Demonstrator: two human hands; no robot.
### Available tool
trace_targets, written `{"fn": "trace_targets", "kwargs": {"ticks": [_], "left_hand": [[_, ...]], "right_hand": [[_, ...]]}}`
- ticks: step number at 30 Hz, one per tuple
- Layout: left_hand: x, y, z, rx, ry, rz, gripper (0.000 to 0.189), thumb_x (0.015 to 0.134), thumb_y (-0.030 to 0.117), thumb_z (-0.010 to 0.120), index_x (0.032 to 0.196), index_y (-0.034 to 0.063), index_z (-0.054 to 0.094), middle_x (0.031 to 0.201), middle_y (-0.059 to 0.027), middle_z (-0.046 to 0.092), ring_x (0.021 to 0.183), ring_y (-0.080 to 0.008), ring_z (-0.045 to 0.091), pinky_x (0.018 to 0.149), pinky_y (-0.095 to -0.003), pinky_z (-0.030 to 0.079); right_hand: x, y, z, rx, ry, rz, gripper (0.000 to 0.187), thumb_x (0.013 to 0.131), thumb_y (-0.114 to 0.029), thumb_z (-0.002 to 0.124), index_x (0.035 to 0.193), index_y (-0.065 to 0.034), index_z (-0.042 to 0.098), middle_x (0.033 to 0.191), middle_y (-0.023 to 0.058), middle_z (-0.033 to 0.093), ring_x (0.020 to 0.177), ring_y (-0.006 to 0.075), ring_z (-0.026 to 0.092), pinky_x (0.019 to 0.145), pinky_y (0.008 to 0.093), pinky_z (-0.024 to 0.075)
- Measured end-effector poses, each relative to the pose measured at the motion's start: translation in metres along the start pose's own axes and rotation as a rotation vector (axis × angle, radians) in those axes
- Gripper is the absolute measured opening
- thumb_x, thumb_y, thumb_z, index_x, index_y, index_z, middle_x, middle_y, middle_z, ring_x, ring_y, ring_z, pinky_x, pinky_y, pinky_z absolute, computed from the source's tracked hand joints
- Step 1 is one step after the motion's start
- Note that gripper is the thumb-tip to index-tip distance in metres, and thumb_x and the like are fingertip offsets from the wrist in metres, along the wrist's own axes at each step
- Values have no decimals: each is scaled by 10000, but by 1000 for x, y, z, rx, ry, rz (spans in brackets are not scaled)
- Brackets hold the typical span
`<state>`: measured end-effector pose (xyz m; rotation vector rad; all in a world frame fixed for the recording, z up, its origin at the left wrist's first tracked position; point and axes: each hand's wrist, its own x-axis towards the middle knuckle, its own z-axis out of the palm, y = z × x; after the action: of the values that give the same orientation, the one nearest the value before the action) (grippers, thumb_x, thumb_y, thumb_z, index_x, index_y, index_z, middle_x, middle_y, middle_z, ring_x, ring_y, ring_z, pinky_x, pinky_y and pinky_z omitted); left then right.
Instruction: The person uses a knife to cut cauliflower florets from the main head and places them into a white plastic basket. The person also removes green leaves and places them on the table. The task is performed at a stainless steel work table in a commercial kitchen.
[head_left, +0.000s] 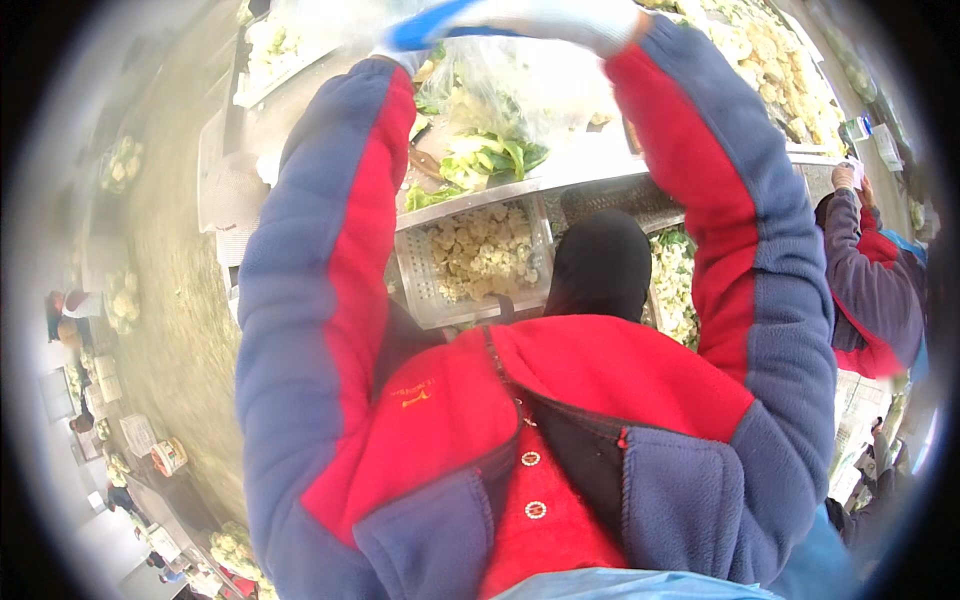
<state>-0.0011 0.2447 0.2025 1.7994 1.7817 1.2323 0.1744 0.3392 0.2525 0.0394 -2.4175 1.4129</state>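
Observation:
My left hand (403, 56) and my right hand (562, 16) are close together at the top edge of the view, over a work table (517, 184). Both wear white knit gloves with blue parts, blurred and partly cut off, so what the fingers hold is not clear. Below them lies clear plastic film (487, 97), with trimmed green cauliflower leaves (487, 157) near the table's front edge. Under that edge, a white perforated crate (416, 259) holds cut cauliflower florets (487, 255).
Cauliflower (787, 64) is heaped at the upper right, and a white tray (259, 90) stands upper left. More florets (675, 289) lie beside my black-clad knee (600, 262). A co-worker (874, 277) is on the right. Wet-looking floor (180, 315) stretches along the left.

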Motion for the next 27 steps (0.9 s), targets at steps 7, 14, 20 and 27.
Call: {"fn": "trace_targets", "kwargs": {"ticks": [7,14,20,27], "left_hand": [[6,14,26,58,-54,-2,609,911,212,717,1435,19,475,1291,-154,626,1078,-214,644,910,-330,542],[-30,-29,-6,-246,-39,-130,657,902,238,734,1458,33,450,1317,-164,609,1094,-224,638,905,-331,541],[-116,-86,0,-507,209,-450,879,862,159,807,1555,9,288,1435,-198,512,1147,-218,630,930,-277,545],[-158,-75,21,-769,264,-456,832,936,233,742,1572,34,245,1454,-201,485,1252,-247,579,1017,-314,511]], "right_hand": [[-56,157,32,-932,371,369,359,947,-318,586,1199,-69,644,1184,195,648,1052,367,647,902,470,519],[-5,191,-56,-952,712,361,406,936,-341,607,1240,-73,622,1228,191,631,1086,372,633,928,468,509],[37,109,-78,-1012,826,152,452,926,-361,626,1276,-76,604,1266,188,617,1116,375,621,950,466,502],[47,-5,-21,-973,711,-134,509,915,-383,648,1318,-80,583,1310,184,600,1151,380,606,975,464,492]]}}
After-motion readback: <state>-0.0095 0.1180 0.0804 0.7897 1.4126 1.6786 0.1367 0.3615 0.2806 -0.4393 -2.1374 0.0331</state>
